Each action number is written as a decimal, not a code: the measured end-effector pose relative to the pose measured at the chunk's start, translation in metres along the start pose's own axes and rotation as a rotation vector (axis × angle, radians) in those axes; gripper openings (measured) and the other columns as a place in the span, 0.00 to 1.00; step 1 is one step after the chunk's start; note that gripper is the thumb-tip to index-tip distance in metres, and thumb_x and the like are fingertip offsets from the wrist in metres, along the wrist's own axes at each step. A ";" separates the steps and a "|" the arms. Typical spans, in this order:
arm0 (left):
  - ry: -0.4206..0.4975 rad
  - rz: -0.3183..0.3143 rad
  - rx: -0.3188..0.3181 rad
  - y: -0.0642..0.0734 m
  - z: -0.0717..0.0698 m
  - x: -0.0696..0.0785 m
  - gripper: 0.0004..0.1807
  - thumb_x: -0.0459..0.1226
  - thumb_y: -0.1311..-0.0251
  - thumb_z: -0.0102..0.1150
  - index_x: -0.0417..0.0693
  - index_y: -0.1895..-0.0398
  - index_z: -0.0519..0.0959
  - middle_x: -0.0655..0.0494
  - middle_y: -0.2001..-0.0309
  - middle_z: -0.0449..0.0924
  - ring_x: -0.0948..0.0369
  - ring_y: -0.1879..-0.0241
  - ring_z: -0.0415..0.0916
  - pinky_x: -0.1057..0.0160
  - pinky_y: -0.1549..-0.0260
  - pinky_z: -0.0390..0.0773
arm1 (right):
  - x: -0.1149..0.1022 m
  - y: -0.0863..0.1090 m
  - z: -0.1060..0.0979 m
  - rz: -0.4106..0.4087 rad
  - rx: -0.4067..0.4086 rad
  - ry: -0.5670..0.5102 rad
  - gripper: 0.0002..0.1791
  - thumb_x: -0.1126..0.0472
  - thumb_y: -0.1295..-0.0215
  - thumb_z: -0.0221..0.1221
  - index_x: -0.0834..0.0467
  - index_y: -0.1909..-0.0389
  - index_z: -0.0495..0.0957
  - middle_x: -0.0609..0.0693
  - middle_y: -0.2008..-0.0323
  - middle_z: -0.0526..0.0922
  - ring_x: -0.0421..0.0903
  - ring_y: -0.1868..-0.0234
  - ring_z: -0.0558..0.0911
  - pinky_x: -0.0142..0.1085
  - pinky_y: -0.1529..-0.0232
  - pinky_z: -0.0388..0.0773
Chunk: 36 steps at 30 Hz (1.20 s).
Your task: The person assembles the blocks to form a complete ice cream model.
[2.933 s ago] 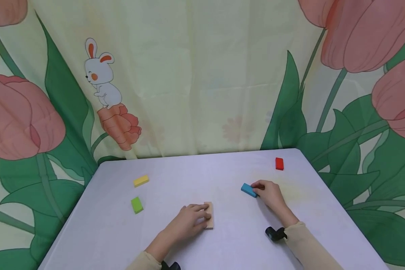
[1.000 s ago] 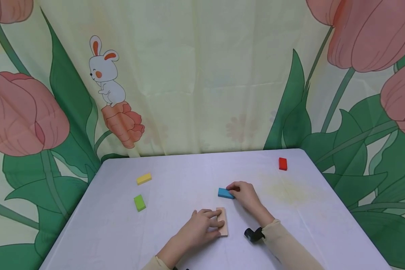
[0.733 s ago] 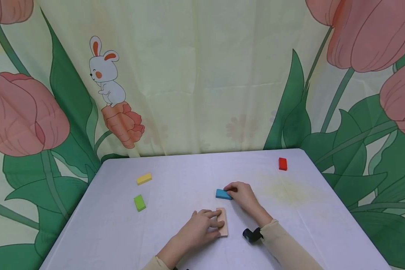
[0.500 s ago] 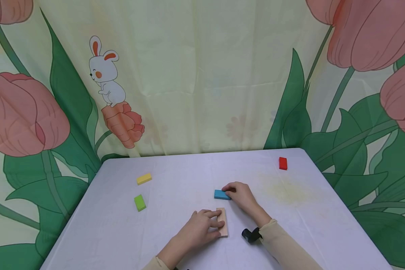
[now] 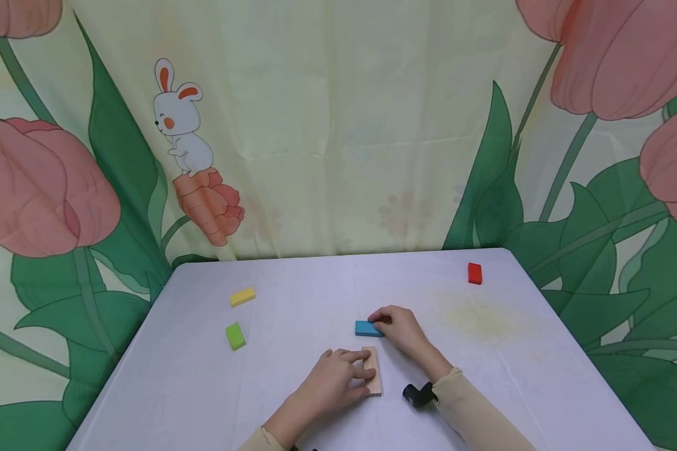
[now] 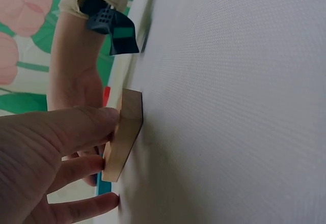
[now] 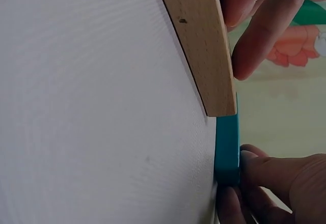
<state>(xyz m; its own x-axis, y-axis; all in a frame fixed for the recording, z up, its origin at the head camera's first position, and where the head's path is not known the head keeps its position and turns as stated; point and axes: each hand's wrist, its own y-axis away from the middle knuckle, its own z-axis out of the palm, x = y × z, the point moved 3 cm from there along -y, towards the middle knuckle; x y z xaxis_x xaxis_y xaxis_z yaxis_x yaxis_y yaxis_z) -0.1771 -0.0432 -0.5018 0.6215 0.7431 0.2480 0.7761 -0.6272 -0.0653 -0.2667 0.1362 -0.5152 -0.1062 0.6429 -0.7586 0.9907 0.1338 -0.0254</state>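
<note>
Lying on the white-covered table, a plain wooden block [image 5: 375, 371] runs lengthwise toward the viewer. The left hand [image 5: 328, 383] rests its spread fingertips on it; the left wrist view shows the thumb and a finger against the block [image 6: 122, 140]. Just beyond it is a blue block [image 5: 364, 329], flat and lying crosswise. Its right end is pinched between thumb and fingers of the right hand [image 5: 402, 329]. From the right wrist, the blue block [image 7: 227, 152] appears behind the wooden block's end [image 7: 204, 51]; whether the two touch is unclear.
A yellow block [image 5: 242, 296] and a green block [image 5: 235, 336] lie at the left of the table [image 5: 293, 294]. Near the far right corner lies a red block [image 5: 474, 273]. A curtain printed with tulips and a rabbit [image 5: 183, 125] hangs behind the table.
The right hand has moved the blue block leftward and slightly nearer, to just beyond the wooden block. The left hand stays on the wooden block, which sat a little farther left in the oldest frame.
</note>
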 end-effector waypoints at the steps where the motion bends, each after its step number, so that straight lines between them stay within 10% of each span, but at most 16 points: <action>1: 0.006 -0.002 0.003 0.000 0.000 -0.001 0.15 0.52 0.35 0.67 0.71 0.46 0.88 0.63 0.34 0.80 0.54 0.40 0.80 0.39 0.43 0.80 | -0.001 0.000 0.000 0.013 0.000 -0.002 0.07 0.66 0.31 0.64 0.54 0.57 0.89 0.48 0.55 0.89 0.50 0.48 0.85 0.51 0.42 0.81; 6: 0.156 -0.079 0.027 -0.002 0.005 -0.008 0.14 0.50 0.31 0.62 0.67 0.45 0.88 0.67 0.36 0.81 0.58 0.39 0.80 0.49 0.42 0.81 | -0.002 0.004 -0.006 0.065 0.030 -0.018 0.10 0.58 0.25 0.60 0.54 0.52 0.87 0.50 0.52 0.89 0.50 0.46 0.84 0.52 0.41 0.81; 18: 0.942 -0.408 0.210 -0.019 0.005 -0.032 0.28 0.40 0.22 0.48 0.40 0.24 0.62 0.38 0.26 0.66 0.41 0.26 0.65 0.41 0.29 0.67 | 0.008 0.021 -0.021 0.226 -0.043 -0.166 0.20 0.53 0.24 0.58 0.66 0.46 0.83 0.54 0.58 0.89 0.46 0.60 0.87 0.39 0.55 0.87; 36: 1.347 -0.489 0.211 -0.031 0.012 -0.041 0.29 0.43 0.20 0.39 0.38 0.23 0.60 0.34 0.24 0.62 0.42 0.23 0.60 0.47 0.27 0.65 | 0.014 0.026 -0.015 0.283 -0.147 -0.559 0.27 0.54 0.20 0.53 0.72 0.33 0.72 0.65 0.40 0.83 0.56 0.38 0.83 0.43 0.39 0.81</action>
<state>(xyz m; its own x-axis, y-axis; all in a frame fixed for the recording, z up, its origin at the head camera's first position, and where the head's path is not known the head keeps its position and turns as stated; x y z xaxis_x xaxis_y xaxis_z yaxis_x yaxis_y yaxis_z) -0.2255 -0.0510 -0.5212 -0.1832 0.0151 0.9830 0.9522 -0.2460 0.1812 -0.2440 0.1604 -0.5168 0.2575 0.1833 -0.9487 0.9477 0.1438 0.2850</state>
